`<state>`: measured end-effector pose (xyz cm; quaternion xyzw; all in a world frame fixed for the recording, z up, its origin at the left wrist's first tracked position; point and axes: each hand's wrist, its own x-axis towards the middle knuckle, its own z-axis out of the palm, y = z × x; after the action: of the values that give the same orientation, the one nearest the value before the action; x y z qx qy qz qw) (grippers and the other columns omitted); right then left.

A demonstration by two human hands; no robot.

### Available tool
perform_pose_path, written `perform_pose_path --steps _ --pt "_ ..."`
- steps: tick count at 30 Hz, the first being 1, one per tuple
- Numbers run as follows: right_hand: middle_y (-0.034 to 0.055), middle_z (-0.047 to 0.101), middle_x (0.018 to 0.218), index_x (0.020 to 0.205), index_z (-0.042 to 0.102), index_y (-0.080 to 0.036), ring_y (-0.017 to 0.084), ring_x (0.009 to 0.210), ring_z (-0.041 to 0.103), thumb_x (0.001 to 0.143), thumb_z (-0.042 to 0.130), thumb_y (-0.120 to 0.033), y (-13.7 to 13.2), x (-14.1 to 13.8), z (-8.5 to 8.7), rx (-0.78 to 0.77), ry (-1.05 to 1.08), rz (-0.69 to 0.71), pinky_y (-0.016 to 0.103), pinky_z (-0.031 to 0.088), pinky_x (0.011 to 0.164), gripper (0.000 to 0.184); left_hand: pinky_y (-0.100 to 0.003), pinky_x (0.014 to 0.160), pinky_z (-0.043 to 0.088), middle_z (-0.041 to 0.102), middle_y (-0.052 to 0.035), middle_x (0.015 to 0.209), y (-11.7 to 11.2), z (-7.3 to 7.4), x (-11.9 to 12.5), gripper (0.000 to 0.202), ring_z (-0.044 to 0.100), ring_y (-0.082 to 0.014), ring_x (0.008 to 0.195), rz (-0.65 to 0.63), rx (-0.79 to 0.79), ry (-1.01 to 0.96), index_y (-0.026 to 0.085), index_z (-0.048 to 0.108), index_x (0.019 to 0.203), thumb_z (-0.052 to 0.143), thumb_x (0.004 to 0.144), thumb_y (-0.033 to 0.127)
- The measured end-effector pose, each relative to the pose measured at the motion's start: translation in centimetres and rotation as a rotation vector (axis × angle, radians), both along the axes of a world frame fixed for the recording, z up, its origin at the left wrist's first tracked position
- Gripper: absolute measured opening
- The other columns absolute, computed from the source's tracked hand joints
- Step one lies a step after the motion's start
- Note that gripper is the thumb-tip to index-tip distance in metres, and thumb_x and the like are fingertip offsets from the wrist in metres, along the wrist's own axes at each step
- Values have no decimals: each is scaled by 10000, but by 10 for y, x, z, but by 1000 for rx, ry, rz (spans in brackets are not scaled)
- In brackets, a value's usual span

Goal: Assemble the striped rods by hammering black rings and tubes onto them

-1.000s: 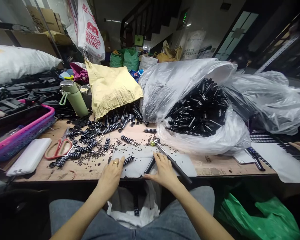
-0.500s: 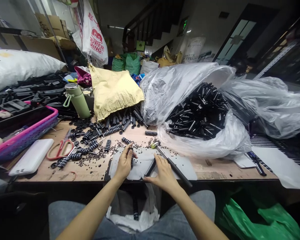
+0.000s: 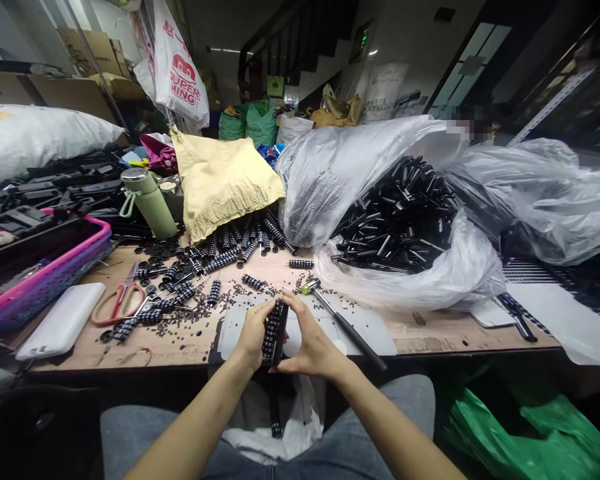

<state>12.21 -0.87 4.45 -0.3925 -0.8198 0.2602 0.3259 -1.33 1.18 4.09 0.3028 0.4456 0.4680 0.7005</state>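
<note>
Over the table's front edge my left hand (image 3: 253, 333) and my right hand (image 3: 307, 343) have come together. Between them stand a black-and-white beaded rod (image 3: 270, 330) and a plain black tube (image 3: 280, 333), side by side and upright. My left fingers grip the beaded rod; my right fingers wrap round the black tube. Under the hands lies a white sheet (image 3: 365, 327) dotted with small black beads. A small hammer (image 3: 337, 320) rests just right of my right hand.
Several beaded rods (image 3: 220, 257) and loose beads litter the wooden table (image 3: 180, 340). Red scissors (image 3: 117, 300), a white slab (image 3: 60, 320), a pink basket (image 3: 45, 273) and a green bottle (image 3: 147, 200) are left. A clear bag of black tubes (image 3: 400, 220) fills the right.
Both hands lifted off the sheet and met at the centre. The left raised the beaded rod; the right picked up the black tube that lay beside the hammer.
</note>
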Motion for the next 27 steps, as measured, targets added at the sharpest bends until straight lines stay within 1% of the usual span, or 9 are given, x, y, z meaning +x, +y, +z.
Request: perform_pose_path --steps 7,11,13,16,18,22,23,25,27 --pt "112 280 1325 1314 154 -175 240 1239 274 467 704 -157 1 -5 -7 -111 78 -22 363 255 1043 1010 -205 357 386 507 14 447 -1 1 8 325 491 -118 359 -29 -56 -23 138 536 776 572 664 440" --pt "112 300 1301 1296 178 -173 245 1218 296 450 684 -144 1 -9 -16 -136 100 -99 377 271 1033 986 -233 406 413 518 0 508 4 -5 7 352 493 -113 389 -84 -56 45 124 558 809 524 698 456" --pt "126 299 1297 1292 179 -163 258 1215 295 454 691 -176 1 -11 -23 -131 77 -158 393 282 1025 982 -278 504 459 557 -36 635 3 -12 7 371 542 -136 502 -95 87 205 121 575 915 479 741 434" --pt "154 324 1273 1279 201 -139 266 1208 301 528 650 -196 1 -15 -39 -64 28 -277 414 284 1017 876 -350 756 453 536 -100 917 -4 -28 9 370 547 -196 833 -69 521 664 144 535 1095 496 760 295" --pt "159 343 1260 1275 215 -132 252 1202 312 601 580 -165 0 -15 -49 -22 -35 -348 412 290 1009 767 -371 835 414 500 -127 997 -8 -41 10 402 488 -218 953 -105 767 971 135 485 1163 484 764 182" --pt "154 354 1264 1277 239 -143 276 1184 327 644 609 -263 -8 13 -56 -7 -297 -502 426 335 951 743 -345 756 434 529 -127 970 -7 -58 5 424 493 -209 912 -313 1044 1378 116 422 1199 381 784 39" --pt "157 387 1235 1245 298 -145 292 1157 354 668 604 -302 -11 26 -54 -5 -400 -592 440 347 921 671 -336 731 432 539 -118 955 -6 -59 2 412 501 -204 885 -357 1100 1446 120 424 1194 375 792 40" --pt "157 494 1091 1084 451 -142 304 1051 442 762 521 -333 -17 53 -46 -28 -619 -783 436 375 833 380 -330 696 417 552 -104 927 -3 -57 -4 373 509 -198 833 -405 1194 1547 132 436 1180 377 816 74" --pt "119 566 893 920 493 -151 266 884 532 841 401 -329 -22 74 -33 -131 -740 -861 366 398 717 215 -340 688 395 562 -96 902 -1 -53 -9 345 509 -195 809 -403 1258 1611 141 448 1167 376 832 102"
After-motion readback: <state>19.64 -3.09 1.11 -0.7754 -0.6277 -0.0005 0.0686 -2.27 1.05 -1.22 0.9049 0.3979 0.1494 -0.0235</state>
